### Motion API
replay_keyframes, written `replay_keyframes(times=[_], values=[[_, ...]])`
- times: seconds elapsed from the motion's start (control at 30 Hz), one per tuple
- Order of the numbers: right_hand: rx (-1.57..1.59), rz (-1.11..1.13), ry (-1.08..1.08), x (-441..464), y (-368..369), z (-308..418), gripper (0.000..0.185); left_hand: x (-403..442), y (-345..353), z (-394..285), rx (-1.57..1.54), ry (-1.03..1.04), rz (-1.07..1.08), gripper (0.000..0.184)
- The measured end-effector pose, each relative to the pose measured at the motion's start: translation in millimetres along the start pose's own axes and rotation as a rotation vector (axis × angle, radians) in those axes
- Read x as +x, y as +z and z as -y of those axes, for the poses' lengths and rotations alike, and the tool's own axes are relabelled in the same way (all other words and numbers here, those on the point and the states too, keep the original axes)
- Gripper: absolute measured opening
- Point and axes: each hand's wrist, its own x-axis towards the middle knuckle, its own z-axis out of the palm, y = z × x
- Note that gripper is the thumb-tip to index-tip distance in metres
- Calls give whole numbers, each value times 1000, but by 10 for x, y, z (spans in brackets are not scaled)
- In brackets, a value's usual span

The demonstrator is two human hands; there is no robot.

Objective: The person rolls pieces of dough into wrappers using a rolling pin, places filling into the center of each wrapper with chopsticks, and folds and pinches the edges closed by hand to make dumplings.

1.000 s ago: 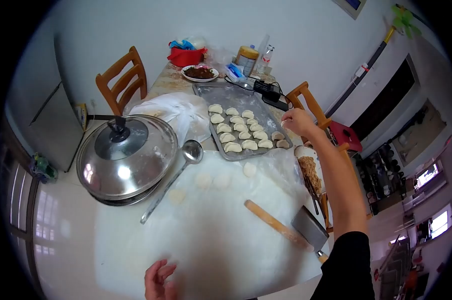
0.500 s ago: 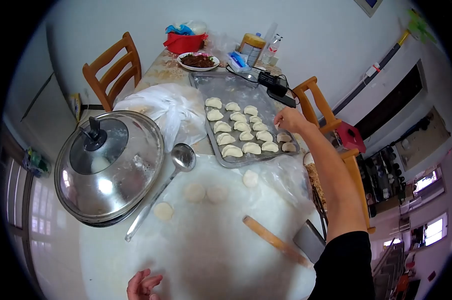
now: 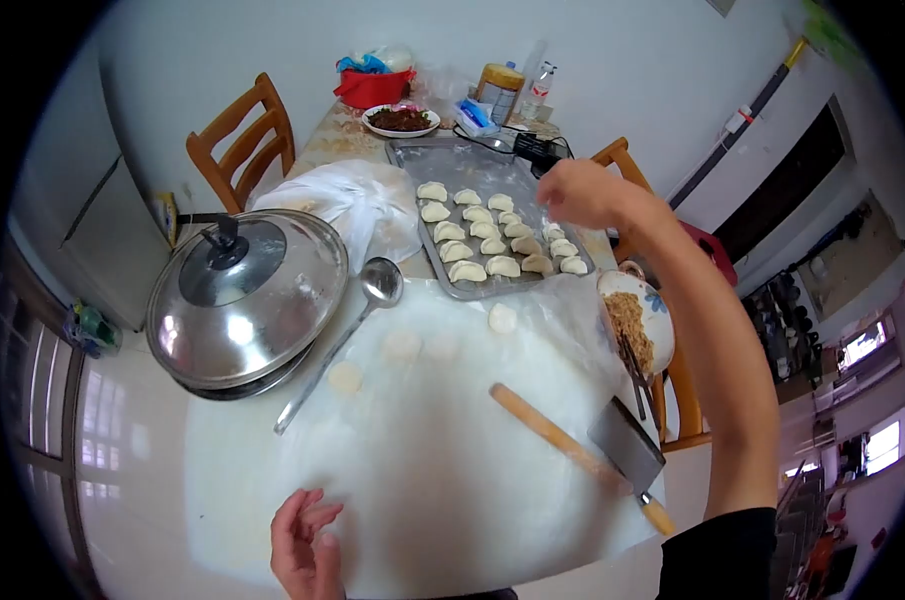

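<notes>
My right hand (image 3: pixel 577 194) hangs over the right side of the metal tray (image 3: pixel 452 160), its fingers curled together; what they hold, if anything, is hidden. Just below the fingertips a dumpling (image 3: pixel 552 231) sits on the tray, at the top of a short right-hand column. Several more folded dumplings (image 3: pixel 482 230) lie in rows to its left. My left hand (image 3: pixel 305 540) rests low at the table's near edge, fingers apart and loosely bent, with nothing in it. Flat dough rounds (image 3: pixel 345 377) lie on the floured white surface (image 3: pixel 412 500), one of them (image 3: pixel 502 318) near the tray.
A lidded pan (image 3: pixel 262 300) and a ladle (image 3: pixel 381 282) are at left, a white plastic bag (image 3: pixel 357 205) behind. At right are a rolling pin (image 3: pixel 552 433), a cleaver (image 3: pixel 627 445) and a bowl of filling (image 3: pixel 662 325) with chopsticks. Chairs flank the table.
My right hand has risen away from the tray's right side, and a third dumpling now shows in that column. My left hand moved slightly. The whole view shifted.
</notes>
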Motion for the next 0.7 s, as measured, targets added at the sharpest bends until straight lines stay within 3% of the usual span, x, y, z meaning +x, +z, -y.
replay_keyframes(times=[0.07,0.23,0.3,0.33,0.4,0.63,0.7], values=[[-94,118,45,-288,-34,573,27,-24,-10,-15,24,16,1,53],[-72,297,114,-712,914,1084,30,-232,-135,-66,49,81,37,52],[161,57,225,-668,1538,1005,36,-353,-182,6,45,76,37,52],[164,45,224,-665,1697,1045,36,-414,-214,28,48,65,32,52],[298,-261,356,-637,1859,1173,38,-553,-249,12,63,60,21,52],[182,-235,263,-721,1907,1432,29,-880,-279,-5,80,74,1,51],[192,-245,141,-795,1874,1561,26,-924,-235,-9,70,55,-13,51]])
